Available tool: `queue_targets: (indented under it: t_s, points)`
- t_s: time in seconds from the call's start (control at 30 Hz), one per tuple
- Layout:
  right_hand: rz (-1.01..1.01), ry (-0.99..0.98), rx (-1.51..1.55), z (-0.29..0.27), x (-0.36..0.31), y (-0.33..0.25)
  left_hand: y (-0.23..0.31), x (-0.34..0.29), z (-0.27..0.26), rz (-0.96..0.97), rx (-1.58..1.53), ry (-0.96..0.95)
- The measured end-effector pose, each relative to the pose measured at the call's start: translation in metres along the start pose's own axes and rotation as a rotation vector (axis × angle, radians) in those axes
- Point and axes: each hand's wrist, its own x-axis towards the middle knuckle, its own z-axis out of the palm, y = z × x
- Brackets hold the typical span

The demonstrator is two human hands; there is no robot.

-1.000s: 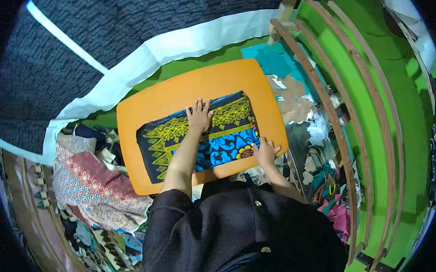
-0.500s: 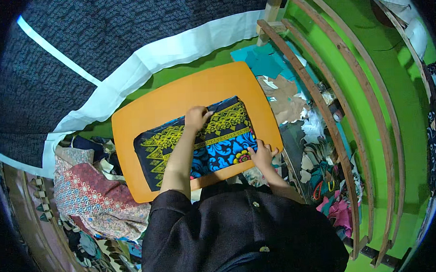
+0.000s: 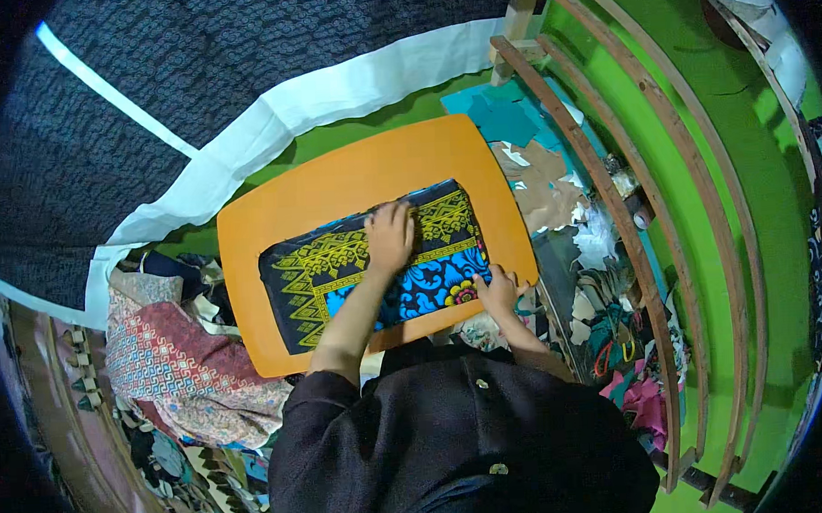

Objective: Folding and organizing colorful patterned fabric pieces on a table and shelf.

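A folded patterned cloth (image 3: 294, 298) lies on an orange tabletop (image 3: 353, 181). It is black with yellow geometric bands, plus a blue floral part with a yellow and red flower near its right corner. My left hand (image 3: 391, 236) rests palm down on the cloth's yellow band, fingers stretched toward the far edge. At the cloth's lower right corner is my right hand (image 3: 498, 292), its thumb on the cloth and its fingers apart beside the edge. Part of the cloth is hidden under my left forearm.
A heap of printed fabric (image 3: 182, 358) lies left of the table. Curved wooden rails (image 3: 600, 175) run along the right, with fabric scraps (image 3: 633, 403) and torn paper (image 3: 546, 191) beside them. A dark patterned sheet (image 3: 210, 73) with a white border hangs at the far left.
My left hand has moved slightly right and nearer to me, its fingers going from bunched at the cloth's far edge to stretched flat. My right hand stays at the corner.
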Motion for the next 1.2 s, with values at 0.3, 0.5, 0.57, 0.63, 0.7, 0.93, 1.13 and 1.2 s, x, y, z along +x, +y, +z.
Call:
queue_targets:
  t_s: [0.3, 0.5, 0.57, 0.63, 0.7, 0.93, 1.13, 1.2]
  points:
    - [0.019, 0.036, 0.248, 0.002, 0.003, 0.006, -0.030, -0.020, 0.005, -0.276, -0.058, -0.348]
    - [-0.049, 0.124, 0.423, -0.009, -0.004, -0.005, -0.016, -0.056, -0.036, -0.457, -0.632, -0.014]
    - [-0.082, 0.101, 0.606, -0.019, -0.007, -0.026, -0.024, -0.088, -0.026, -0.562, -0.782, -0.008]
    - [-0.147, 0.143, 0.786, -0.027, -0.013, -0.042, 0.009, -0.085, -0.049, -0.922, -1.112, -0.164]
    - [-0.228, 0.113, 0.770, -0.048, -0.023, -0.076, 0.020, -0.085, -0.065, -1.067, -1.330, -0.276]
    - [-0.740, -0.123, 0.547, -0.027, -0.059, -0.120, 0.033, -0.093, -0.111, -1.024, -1.404, -0.286]
    - [-0.760, -0.534, 0.408, -0.004, -0.073, -0.118, -0.003, -0.139, -0.071, -1.047, -1.082, -0.189]
    - [-0.701, -0.618, 0.410, -0.003, -0.071, -0.114, -0.007, -0.153, -0.064, -1.196, -1.126, -0.164]
